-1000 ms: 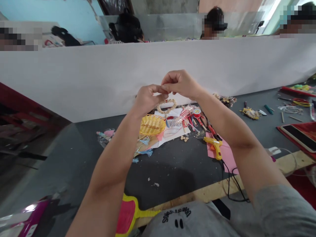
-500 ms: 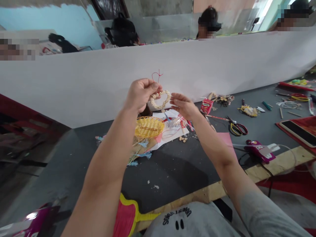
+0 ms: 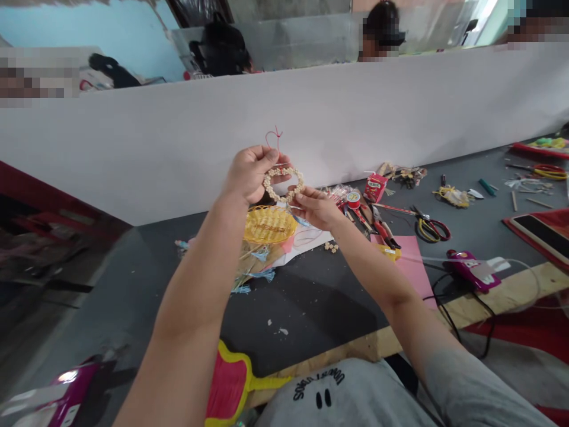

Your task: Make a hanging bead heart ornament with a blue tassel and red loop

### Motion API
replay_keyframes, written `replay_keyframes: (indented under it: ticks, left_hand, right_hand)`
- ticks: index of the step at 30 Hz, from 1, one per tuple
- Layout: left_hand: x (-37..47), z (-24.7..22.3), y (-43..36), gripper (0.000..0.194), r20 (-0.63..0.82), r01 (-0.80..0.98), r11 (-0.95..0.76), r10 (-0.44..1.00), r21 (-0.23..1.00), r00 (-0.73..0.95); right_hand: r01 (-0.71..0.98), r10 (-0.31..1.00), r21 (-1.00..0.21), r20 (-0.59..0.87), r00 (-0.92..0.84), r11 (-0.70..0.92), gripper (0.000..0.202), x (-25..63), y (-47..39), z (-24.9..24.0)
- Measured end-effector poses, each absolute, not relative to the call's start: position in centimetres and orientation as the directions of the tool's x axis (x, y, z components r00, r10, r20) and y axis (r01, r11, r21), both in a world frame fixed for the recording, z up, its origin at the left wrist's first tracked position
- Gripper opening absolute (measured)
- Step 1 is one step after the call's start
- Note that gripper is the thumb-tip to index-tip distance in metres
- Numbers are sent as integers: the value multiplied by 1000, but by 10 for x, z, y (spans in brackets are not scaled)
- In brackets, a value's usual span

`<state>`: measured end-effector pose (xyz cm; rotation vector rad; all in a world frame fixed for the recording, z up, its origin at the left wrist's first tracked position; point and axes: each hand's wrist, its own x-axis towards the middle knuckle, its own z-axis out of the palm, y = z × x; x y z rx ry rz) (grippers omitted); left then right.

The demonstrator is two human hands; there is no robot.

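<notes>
A small wreath of cream flower-like pieces is held up above the table, before the white partition. My left hand pinches its top, where a thin red cord stands up in a loop above the fingers. At the wreath's lower right, my right hand has thumb and fingers closed on the rim. Fingers hide parts of the ring. Below the hands lies a yellow woven basket with blue tassels in front of it. Several loose cream pieces lie on the dark tabletop.
To the right are a red box, scissors, pink paper and a purple glue gun with cables. A pink-and-yellow fan-like piece lies near the front edge. Behind the white partition sit other people.
My right hand has moved left and down from beside the wreath and closed on its lower right rim. The wreath has shifted slightly left and tilted, still in my left hand.
</notes>
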<state>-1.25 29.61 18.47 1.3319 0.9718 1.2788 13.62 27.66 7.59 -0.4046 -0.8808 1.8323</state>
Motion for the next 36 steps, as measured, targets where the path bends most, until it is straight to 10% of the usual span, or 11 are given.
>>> replay_keyframes:
  ticks: [36]
  left_hand:
    - [-21,172,296,22,115,-110,-104,989,988,97]
  right_hand:
    - [-508,881,-854,153,-447,-110,39,119,273,53]
